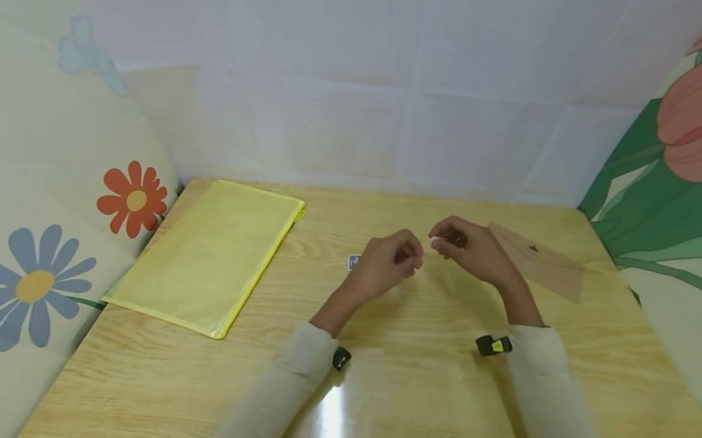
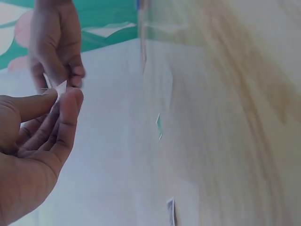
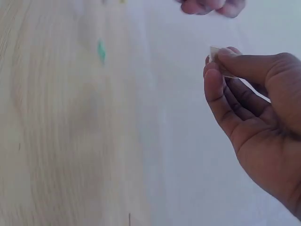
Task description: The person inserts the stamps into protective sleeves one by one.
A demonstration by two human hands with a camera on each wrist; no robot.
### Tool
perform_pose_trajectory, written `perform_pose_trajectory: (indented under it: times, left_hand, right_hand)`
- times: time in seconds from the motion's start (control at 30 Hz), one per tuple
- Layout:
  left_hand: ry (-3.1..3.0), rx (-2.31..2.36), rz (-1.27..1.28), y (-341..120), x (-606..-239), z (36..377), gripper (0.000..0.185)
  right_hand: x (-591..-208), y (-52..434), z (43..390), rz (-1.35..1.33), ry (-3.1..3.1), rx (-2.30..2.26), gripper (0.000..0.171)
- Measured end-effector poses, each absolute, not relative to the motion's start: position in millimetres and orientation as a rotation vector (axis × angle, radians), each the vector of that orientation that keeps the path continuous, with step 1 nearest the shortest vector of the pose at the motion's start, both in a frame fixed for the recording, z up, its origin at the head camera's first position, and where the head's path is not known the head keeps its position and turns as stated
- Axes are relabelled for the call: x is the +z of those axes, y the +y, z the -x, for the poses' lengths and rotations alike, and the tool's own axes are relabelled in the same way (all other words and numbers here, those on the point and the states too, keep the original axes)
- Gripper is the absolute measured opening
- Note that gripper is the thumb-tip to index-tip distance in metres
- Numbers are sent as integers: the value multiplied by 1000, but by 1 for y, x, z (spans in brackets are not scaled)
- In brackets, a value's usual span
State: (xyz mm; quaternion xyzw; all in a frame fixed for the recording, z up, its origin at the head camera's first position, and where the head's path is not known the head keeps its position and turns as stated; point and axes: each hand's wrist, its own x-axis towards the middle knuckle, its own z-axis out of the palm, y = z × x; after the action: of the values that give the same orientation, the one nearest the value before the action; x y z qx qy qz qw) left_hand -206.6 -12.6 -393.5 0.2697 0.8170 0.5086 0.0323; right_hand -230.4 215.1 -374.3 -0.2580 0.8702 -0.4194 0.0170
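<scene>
My right hand (image 1: 467, 247) is raised over the table and pinches a small whitish square piece (image 3: 215, 52) between thumb and fingertips. Facing it from the left, my left hand (image 1: 384, 260) has thumb and index finger together on a small white piece (image 2: 61, 89). The two sets of fingertips are close but apart. Beside the left hand on the table lies a small purple-and-white picture piece (image 1: 353, 263), partly covered by that hand. A small green piece (image 2: 159, 126) also lies on the tabletop, hidden in the head view.
A yellow zip folder (image 1: 208, 258) lies flat at the left of the wooden table (image 1: 425, 405). At the right, behind my right wrist, is a brown paper envelope (image 1: 540, 260) with a small dark mark. White cloth (image 1: 332, 113) hangs along the back edge; flowered panels flank both sides.
</scene>
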Motion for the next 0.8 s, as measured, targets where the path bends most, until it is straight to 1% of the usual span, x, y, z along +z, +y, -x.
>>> perform_pose_trajectory:
  times: [0.13,0.2,0.33,0.4,0.47,0.6,0.8]
  left_hand:
    - [2581,1638,-824,-22,-393,205,11]
    - [2611,1654,-800,-25,-393,204,11]
    - [2651,1656,-775,-30,-391,205,9]
    - [2669,1644,-771,-31,-389,206,9]
    - [2688,1626,-772,-32,-387,206,8]
    - [2755,1577,-784,-34,-383,207,10]
    - [2882,1463,-817,-36,-380,210,14]
  right_hand:
    - [-351,199,207,788,2658,-1511,19]
    - [-345,193,201,796,2613,-1615,19]
    - [-342,189,198,825,2489,-1793,29]
    - [-342,187,198,828,2446,-1840,29]
    - [-341,185,197,837,2437,-1849,26]
    - [-339,179,194,851,2456,-1829,10]
    - [-340,169,194,848,2452,-1871,8]
